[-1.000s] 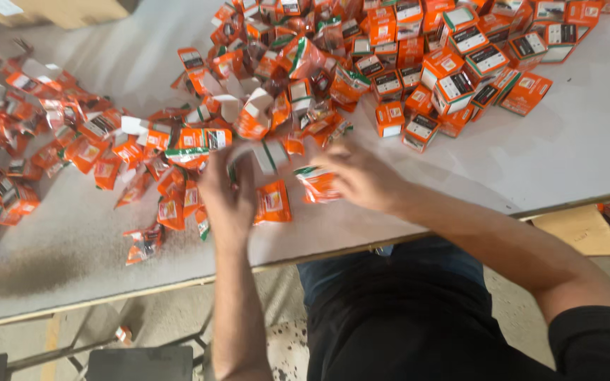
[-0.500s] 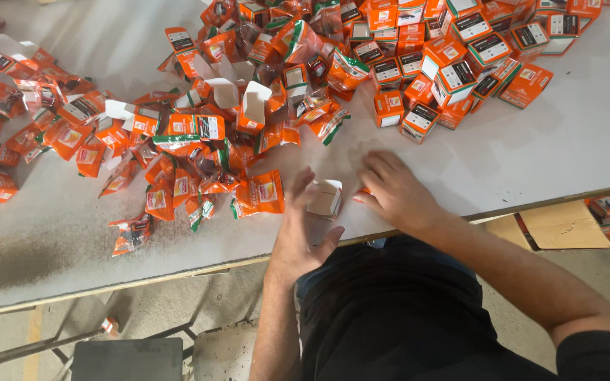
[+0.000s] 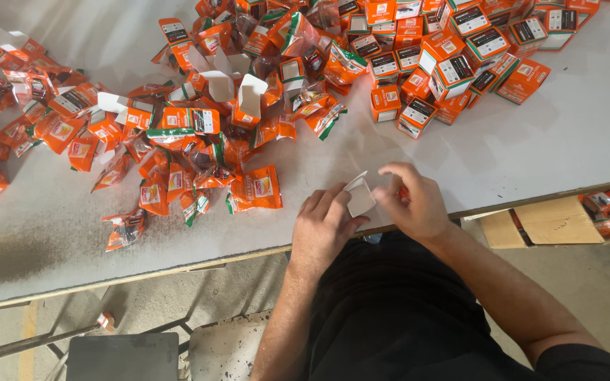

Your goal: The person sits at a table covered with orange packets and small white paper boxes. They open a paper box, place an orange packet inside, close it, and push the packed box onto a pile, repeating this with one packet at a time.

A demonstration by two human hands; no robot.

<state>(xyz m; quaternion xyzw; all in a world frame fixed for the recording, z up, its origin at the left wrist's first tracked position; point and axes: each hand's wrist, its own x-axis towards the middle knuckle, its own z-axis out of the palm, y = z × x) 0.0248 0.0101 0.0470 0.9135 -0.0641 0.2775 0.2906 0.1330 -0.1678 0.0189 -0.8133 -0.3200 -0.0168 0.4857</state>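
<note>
Both hands meet at the near edge of the grey worktop [image 3: 545, 155]. The left hand [image 3: 325, 227] and the right hand [image 3: 412, 201] each pinch a side of a small box [image 3: 359, 195], its white flap open, holding it just above the worktop edge. An orange sachet [image 3: 257, 189] lies just left of the hands. Closed orange boxes [image 3: 453, 56] are heaped well beyond.

Both hands at near table edge [image 3: 178, 271]: left hand [image 3: 325, 229] & right hand [image 3: 412, 201] either side of small carton [image 3: 359, 196]. Pouch [image 3: 255, 189] just left. Pouch pile [image 3: 171, 141] far left, box stack [image 3: 453, 56] behind-right
</note>
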